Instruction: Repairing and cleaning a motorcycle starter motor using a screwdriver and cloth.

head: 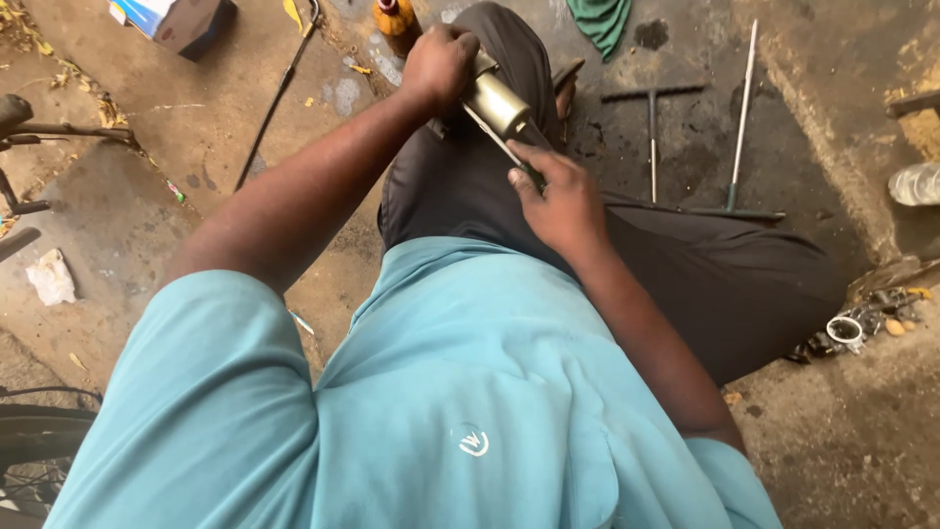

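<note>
We grip a metal cylinder (497, 102) on the raised knee: left hand (438, 64) clenched round its far end, right hand (560, 204) nearer, pinching a thin tool (501, 143) against it.

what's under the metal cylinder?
The metal cylinder rests over the person's dark-trousered knee. Left hand covers its far end; right hand holds a thin tool against it. The cylinder's underside is hidden.

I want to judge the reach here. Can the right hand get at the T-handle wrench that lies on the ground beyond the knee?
Probably not at once. The right hand is busy with a thin tool against the metal cylinder that the left hand grips. The T-handle wrench lies uncovered on the ground, so the path looks free once the hand lets go.
</note>
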